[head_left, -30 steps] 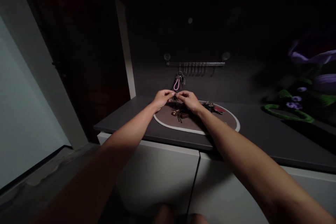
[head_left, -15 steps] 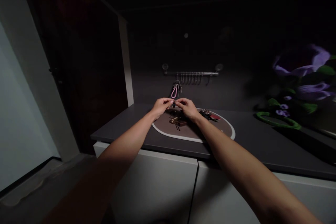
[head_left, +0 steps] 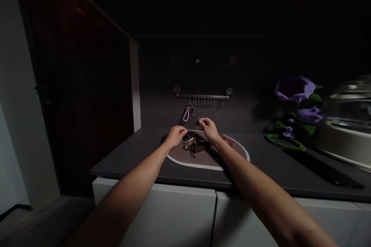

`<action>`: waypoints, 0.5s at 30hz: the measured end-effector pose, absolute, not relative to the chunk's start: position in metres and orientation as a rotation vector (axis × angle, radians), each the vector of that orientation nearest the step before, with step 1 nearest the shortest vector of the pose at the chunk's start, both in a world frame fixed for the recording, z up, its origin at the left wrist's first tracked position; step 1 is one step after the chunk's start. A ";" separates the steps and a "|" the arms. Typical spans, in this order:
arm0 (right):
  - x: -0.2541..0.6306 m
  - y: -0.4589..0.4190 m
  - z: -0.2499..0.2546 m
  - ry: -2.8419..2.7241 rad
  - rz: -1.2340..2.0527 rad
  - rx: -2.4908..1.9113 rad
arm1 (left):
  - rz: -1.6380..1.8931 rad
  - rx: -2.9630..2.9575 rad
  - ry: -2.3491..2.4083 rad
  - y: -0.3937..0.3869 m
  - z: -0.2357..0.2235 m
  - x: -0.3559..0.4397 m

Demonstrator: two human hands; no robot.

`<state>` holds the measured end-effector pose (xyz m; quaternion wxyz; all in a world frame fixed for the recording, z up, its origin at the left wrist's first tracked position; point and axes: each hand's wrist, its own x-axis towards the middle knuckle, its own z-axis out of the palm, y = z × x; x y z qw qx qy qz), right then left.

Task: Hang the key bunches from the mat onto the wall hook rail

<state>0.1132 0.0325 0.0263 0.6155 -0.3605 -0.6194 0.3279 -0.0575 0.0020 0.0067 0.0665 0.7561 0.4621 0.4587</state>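
Observation:
My right hand [head_left: 209, 129] is raised a little above an oval tray [head_left: 232, 161] and pinches a small dark key [head_left: 197, 123] between its fingertips. My left hand [head_left: 175, 136] hovers over the tray's left end with its fingers curled; whether it holds anything is hidden in the dim light. Several key bunches [head_left: 193, 143] lie on the tray between and below the hands. On the wall behind, a hook rail [head_left: 203, 96] carries a key bunch with a pink loop [head_left: 187, 113] on its left end.
The tray lies on a dark counter [head_left: 139, 154] over white cabinet doors [head_left: 174, 216]. Purple artificial flowers [head_left: 295, 104] and a metal lidded pot [head_left: 348, 123] stand at the right. A dark panel and white post [head_left: 135, 85] bound the left side.
The hands, joined on the key before, have parted: the right lifted it toward the rail, the left stayed low. The camera tilted up, bringing the pot and upper shelf into view.

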 end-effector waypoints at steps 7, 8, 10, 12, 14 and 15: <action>0.115 0.049 0.068 -1.282 0.822 -0.841 | 1.334 2.419 1.525 0.005 0.003 -0.060; 0.113 0.052 0.074 -1.271 0.810 -0.857 | 1.330 2.423 1.535 0.005 0.003 -0.060; 0.109 0.059 0.084 -1.267 0.782 -0.890 | 1.324 2.435 1.545 0.007 0.002 -0.060; 0.104 0.065 0.092 -1.230 0.763 -0.930 | 1.320 2.439 1.554 0.009 0.001 -0.060; 0.098 0.072 0.098 -1.187 0.748 -0.961 | 1.319 2.437 1.565 0.011 0.000 -0.060; 0.096 0.076 0.099 -1.175 0.740 -0.970 | 1.317 2.437 1.570 0.012 -0.001 -0.060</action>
